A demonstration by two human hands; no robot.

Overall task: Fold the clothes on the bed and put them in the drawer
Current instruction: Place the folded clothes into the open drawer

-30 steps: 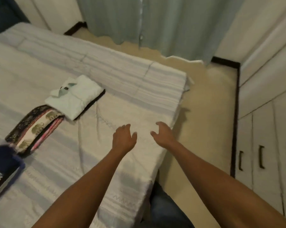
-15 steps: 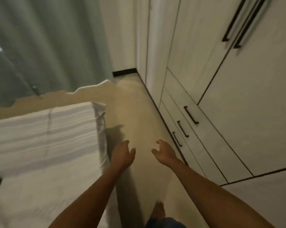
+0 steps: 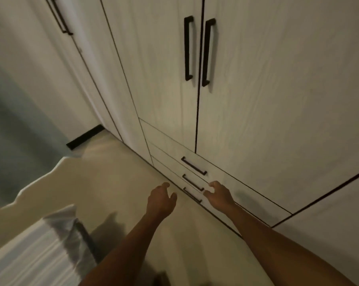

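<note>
I face a pale wardrobe with three closed drawers low down, each with a black bar handle: top drawer [image 3: 215, 172], middle handle [image 3: 193, 182], bottom handle [image 3: 192, 195]. My left hand [image 3: 161, 200] hangs over the floor, fingers loosely curled, holding nothing. My right hand [image 3: 219, 195] is just right of the two lower handles, fingers relaxed, empty, not touching them as far as I can tell. A corner of the bed [image 3: 30, 254] with its striped cover shows at the lower left. No clothes are in view.
Tall wardrobe doors [image 3: 164, 79] with black vertical handles rise above the drawers. A grey-green curtain [image 3: 13, 141] hangs at the left. Beige floor [image 3: 116, 182] runs between the bed and the wardrobe.
My view has swung right, away from the bed and its folded clothes, to the wardrobe. Both empty hands now reach toward the low drawers, the right one close to the handles.
</note>
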